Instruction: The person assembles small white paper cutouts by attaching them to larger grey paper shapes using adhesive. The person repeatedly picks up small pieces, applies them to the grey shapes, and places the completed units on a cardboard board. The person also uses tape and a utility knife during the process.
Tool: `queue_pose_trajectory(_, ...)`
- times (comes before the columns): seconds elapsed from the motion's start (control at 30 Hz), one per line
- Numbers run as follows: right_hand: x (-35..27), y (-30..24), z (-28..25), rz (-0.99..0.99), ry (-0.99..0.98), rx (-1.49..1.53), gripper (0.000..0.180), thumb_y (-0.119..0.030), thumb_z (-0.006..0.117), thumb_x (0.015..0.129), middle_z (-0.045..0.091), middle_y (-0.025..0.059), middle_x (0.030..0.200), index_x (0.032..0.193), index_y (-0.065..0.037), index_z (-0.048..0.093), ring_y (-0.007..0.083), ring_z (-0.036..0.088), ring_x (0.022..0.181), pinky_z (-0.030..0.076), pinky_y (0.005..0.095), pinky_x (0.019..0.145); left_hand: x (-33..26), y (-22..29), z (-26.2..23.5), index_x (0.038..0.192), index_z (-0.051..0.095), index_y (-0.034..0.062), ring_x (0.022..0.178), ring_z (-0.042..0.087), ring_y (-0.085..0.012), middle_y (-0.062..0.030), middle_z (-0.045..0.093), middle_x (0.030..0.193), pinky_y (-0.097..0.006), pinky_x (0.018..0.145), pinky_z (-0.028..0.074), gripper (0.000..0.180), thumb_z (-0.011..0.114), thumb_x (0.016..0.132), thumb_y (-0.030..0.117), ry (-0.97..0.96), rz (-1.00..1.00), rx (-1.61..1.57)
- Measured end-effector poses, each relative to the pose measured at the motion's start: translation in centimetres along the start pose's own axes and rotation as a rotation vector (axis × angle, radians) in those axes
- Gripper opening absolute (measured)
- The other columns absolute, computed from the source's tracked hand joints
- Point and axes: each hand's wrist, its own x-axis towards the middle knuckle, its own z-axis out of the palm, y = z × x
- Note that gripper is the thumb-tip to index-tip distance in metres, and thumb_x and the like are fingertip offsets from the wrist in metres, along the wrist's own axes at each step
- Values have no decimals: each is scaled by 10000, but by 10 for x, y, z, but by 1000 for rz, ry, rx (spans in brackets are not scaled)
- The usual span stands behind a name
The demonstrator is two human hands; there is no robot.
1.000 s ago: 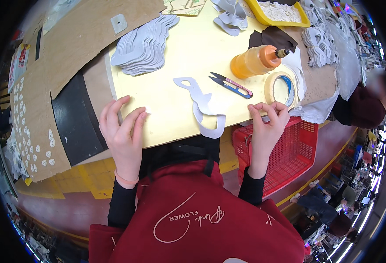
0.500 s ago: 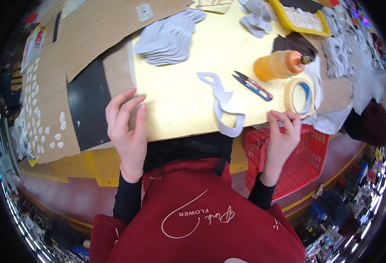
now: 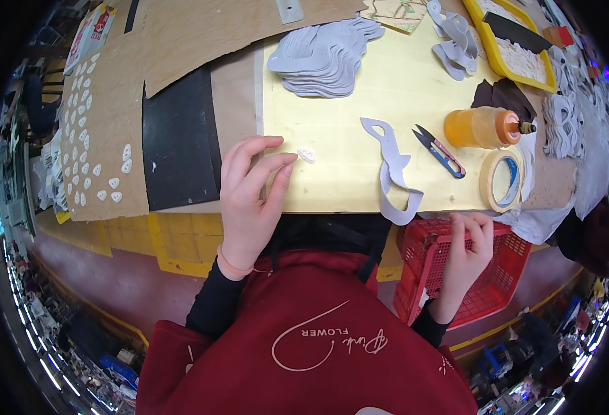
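Note:
My left hand (image 3: 252,190) is over the near edge of the yellow board (image 3: 318,183), fingers apart. Just past its fingertips lies a small white triangular piece with holes (image 3: 306,155). My right hand (image 3: 470,245) hangs at the table's front edge above a red plastic basket (image 3: 425,256). Its fingers are curled together; whether something small is between them cannot be seen. Between the hands a grey strip with cut-outs (image 3: 392,166) lies on the board, its lower loop reaching the front edge. To its right rest thread snips (image 3: 443,152), blades pointing away.
A stack of grey cut pieces (image 3: 322,59) sits at the back. On the right are an orange bottle (image 3: 474,128) lying on its side, a tape roll (image 3: 502,181) and a yellow tray (image 3: 550,79). White pieces dot the cardboard (image 3: 104,149) at left, beside a black panel (image 3: 180,138).
The view has shifted, so the table sits further right. The small white piece now shows on the board by my left fingertips. My right hand has drawn back off the board's edge.

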Motion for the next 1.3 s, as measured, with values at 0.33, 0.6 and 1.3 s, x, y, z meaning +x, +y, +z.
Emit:
queue_pose_trajectory(0.33, 48, -60, 69, -263, -43, -14, 307, -99, 774, 848, 631, 131, 1072, 1144, -28, 733, 300, 599, 1027, 471, 393, 907, 4, 1, -7, 1019, 730, 22, 1055, 636, -282, -99, 697, 1122, -365, 923, 494, 154, 707, 869, -3, 43, -69, -90)
queue_pose_trajectory(0.6, 50, -71, 90, -266, -142, -25, 211, -72, 786, 797, 667, 64, 981, 999, -86, 730, 285, 615, 939, 452, 397, 871, 1, -2, -26, 1068, 723, 14, 1044, 665, -272, -117, 701, 1122, -350, 916, 516, 193, 709, 877, -10, 8, -137, -231)
queue_pose_trajectory(1.3, 16, -109, 105, -228, -499, 309, 149, 12, 693, 892, 665, 104, 828, 1034, -26, 716, 219, 639, 653, 488, 305, 591, 20, -7, -12, 1117, 733, -11, 813, 754, -158, -119, 765, 916, -266, 755, 585, 190, 689, 934, 20, -231, -380, -419)
